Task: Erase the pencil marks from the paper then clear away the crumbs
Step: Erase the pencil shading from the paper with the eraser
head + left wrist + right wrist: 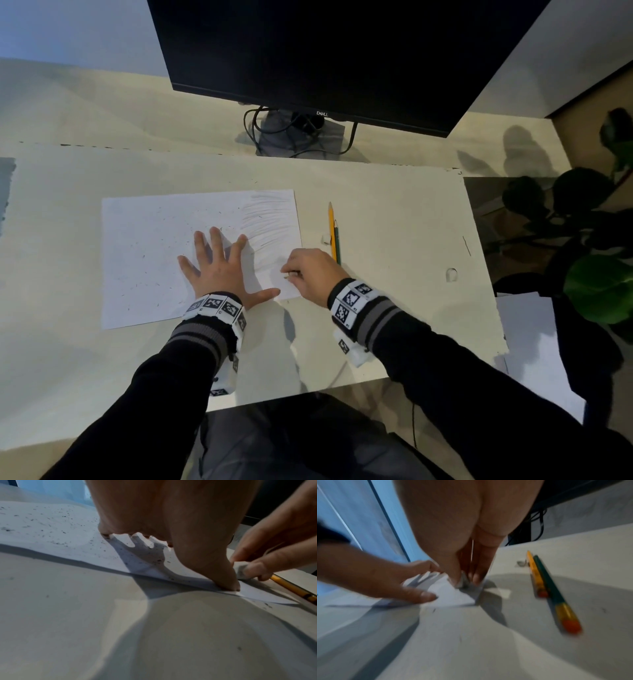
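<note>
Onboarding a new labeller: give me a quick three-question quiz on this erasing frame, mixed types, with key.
1. True or false: the left hand lies flat with spread fingers on the paper.
2. What does the right hand pinch? A) yellow pencil B) eraser C) crumbs
3. Fill in: pencil marks remain on the paper's ___ side.

Key: 1 true; 2 B; 3 right.
</note>
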Tool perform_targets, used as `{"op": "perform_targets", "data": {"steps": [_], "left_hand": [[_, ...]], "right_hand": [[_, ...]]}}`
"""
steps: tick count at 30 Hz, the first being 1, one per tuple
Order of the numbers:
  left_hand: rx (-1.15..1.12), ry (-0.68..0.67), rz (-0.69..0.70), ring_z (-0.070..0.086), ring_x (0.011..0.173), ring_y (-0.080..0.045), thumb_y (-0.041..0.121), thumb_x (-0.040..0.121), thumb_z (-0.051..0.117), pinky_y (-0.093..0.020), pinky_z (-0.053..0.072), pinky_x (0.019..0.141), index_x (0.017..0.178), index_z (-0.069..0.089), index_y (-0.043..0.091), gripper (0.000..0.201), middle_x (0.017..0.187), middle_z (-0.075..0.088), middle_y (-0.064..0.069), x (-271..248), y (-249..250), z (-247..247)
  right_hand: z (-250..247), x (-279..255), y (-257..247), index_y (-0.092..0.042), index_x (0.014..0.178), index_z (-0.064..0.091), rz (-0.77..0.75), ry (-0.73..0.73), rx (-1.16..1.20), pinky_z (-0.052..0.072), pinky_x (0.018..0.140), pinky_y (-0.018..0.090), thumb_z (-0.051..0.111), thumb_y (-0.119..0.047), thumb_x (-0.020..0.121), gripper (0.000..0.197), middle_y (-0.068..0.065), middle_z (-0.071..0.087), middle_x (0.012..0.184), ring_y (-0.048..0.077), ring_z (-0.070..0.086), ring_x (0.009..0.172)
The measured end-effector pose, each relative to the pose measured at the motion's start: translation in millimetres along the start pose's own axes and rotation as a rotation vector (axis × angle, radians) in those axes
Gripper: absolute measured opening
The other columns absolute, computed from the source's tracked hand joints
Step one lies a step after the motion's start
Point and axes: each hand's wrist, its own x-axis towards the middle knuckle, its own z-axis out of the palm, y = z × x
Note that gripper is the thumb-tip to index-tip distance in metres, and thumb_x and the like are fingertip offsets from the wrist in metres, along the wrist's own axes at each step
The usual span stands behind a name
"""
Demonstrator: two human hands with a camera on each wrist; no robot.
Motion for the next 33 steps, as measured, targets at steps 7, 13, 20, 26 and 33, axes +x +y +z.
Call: {"op": "perform_targets", "data": {"steps": [7, 13, 20, 26, 33], "left_hand": [[0.003, -0.015, -0.001, -0.028, 0.145, -0.037, 0.097, 0.053, 0.051, -0.067, 0.002, 0.115, 0.153, -0.006, 0.038, 0.13, 0.16, -0.026, -0.01, -0.2, 0.5, -3.2], [0.003, -0.015, 0.003, -0.03, 0.144, -0.037, 0.097, 0.054, 0.05, -0.067, 0.001, 0.115, 0.153, -0.008, 0.037, 0.13, 0.16, -0.027, -0.01, 0.3, -1.0, -1.6], [0.026, 0.0, 0.007, -0.029, 0.145, -0.037, 0.1, 0.052, 0.045, -0.067, 0.002, 0.115, 0.153, -0.011, 0.037, 0.131, 0.16, -0.026, -0.011, 0.9, -3.1, 0.4], [0.077, 0.03, 0.045, -0.023, 0.146, -0.039, 0.103, 0.052, 0.034, -0.066, 0.007, 0.114, 0.153, -0.01, 0.039, 0.127, 0.162, -0.021, -0.011, -3.1, -7.6, -1.6], [0.072, 0.058, 0.112, -0.016, 0.148, -0.035, 0.1, 0.057, 0.038, -0.062, 0.01, 0.114, 0.151, -0.012, 0.045, 0.12, 0.162, -0.021, -0.006, -3.4, -21.7, -1.0]], "right_hand": [[0.8, -14.5, 3.5, -0.012, 0.107, 0.075, -0.018, -0.103, 0.029, 0.052, 0.088, 0.034, 0.066, -0.018, 0.091, 0.019, 0.001, 0.07, 0.104, 0.019, 0.064, 0.095], [1.3, -8.7, 5.0, -0.01, 0.109, 0.074, 0.042, -0.011, 0.062, 0.054, 0.087, 0.038, 0.065, -0.013, 0.091, 0.021, 0.002, 0.068, 0.105, 0.019, 0.064, 0.093], [-13.4, 10.6, -3.3, -0.011, 0.109, 0.073, 0.025, -0.027, 0.041, 0.053, 0.086, 0.032, 0.064, -0.019, 0.093, 0.02, 0.004, 0.07, 0.105, 0.019, 0.064, 0.094], [2.2, -8.3, 11.2, -0.009, 0.111, 0.072, 0.024, 0.014, 0.061, 0.051, 0.089, 0.031, 0.063, -0.013, 0.093, 0.02, 0.003, 0.068, 0.108, 0.018, 0.062, 0.096], [-13.7, 21.2, -0.5, -0.013, 0.104, 0.075, -0.019, -0.016, 0.012, 0.052, 0.085, 0.035, 0.066, -0.023, 0.092, 0.018, -0.001, 0.066, 0.099, 0.017, 0.062, 0.09]]}}
